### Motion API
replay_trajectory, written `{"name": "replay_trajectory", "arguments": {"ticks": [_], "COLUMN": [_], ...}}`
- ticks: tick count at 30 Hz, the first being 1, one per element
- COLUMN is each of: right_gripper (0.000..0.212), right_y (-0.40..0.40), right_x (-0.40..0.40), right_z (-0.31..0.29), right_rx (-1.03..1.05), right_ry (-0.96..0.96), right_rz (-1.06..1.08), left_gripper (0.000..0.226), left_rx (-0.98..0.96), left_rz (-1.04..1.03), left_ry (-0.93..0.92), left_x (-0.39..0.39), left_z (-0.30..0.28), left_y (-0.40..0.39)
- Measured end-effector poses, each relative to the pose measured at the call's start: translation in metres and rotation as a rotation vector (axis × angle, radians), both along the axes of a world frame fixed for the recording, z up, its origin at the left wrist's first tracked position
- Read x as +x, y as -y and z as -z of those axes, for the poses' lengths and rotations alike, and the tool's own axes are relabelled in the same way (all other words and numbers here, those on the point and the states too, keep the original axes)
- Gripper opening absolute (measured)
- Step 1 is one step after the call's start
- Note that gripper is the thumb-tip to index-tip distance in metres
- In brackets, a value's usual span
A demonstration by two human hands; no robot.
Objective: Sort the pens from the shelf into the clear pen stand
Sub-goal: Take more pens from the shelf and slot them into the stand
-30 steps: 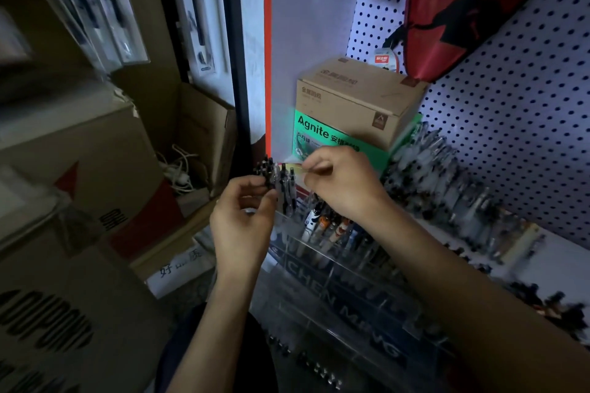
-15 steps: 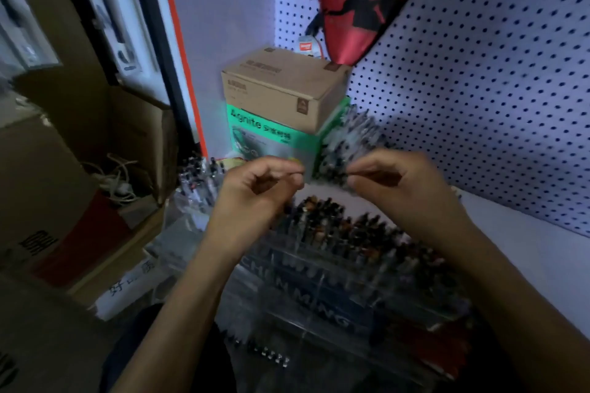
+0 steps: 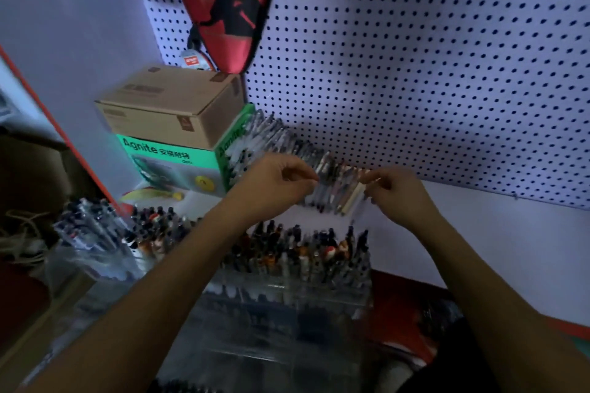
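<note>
Both hands are now up at the row of loose pens point(image 3: 306, 166) that lies in clear wrappers on the white shelf point(image 3: 479, 233), leaning against the white pegboard wall point(image 3: 415, 73) just right of the green and white printed box point(image 3: 172, 163) and the brown cardboard box point(image 3: 169, 108) stacked on it. 1 second ago they were low on the left, working at a cluster of dark pens standing at the end of the clear acrylic pen stand point(image 3: 287, 290); since then the view has swung right and the hands have travelled away from the stand to the supply. The left hand point(image 3: 281, 182) has its fingers curled with thumb and forefinger pinched together at the near ends of the pens, but blur hides whether it actually has 1 between them, so I cannot tell. The right hand point(image 3: 392, 191) is likewise curled at the right end of the row, its fingertips point(image 3: 372, 180) touching the beige and pale barrels there; a slim clear pen seems to hang beneath it, though the grip is too smeared to confirm. The stand sits in front, between the forearms, its upper tier already packed with dark-capped pens. I judge that 1 placement is finished and a fresh pick is under way; many pens remain on the shelf, so the sorting looks far from done.
</note>
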State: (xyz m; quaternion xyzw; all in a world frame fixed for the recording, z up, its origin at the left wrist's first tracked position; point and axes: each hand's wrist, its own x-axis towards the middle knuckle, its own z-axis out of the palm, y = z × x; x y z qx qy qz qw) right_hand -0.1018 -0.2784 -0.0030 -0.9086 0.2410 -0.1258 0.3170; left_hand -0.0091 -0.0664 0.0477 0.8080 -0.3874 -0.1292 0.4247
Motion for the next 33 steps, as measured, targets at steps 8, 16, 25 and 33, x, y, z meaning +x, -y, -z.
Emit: {"name": "replay_trajectory", "arguments": {"ticks": [8, 16, 25, 33], "right_gripper": [0.035, 0.022, 0.018, 0.044], "right_y": [0.019, 0.053, 0.056, 0.048], "right_x": [0.017, 0.003, -0.008, -0.005], "right_z": [0.039, 0.031, 0.028, 0.027], "right_rx": [-0.167, -0.11, -0.105, -0.022], "right_ry": [-0.323, -0.374, -0.38, -0.301], "right_rz": [-0.129, -0.055, 0.035, 0.196], "left_gripper": [0.013, 0.009, 0.017, 0.023], "left_rx": [0.375, 0.591, 0.8, 0.779], "left_rz": [0.083, 0.131, 0.078, 0.029], "left_ry": [0.125, 0.324, 0.543, 0.502], "left_x": [0.013, 0.02, 0.017, 0.012], "left_z": [0.009, 0.033, 0.054, 0.054], "left_y": [0.073, 0.149, 0.179, 0.177]}}
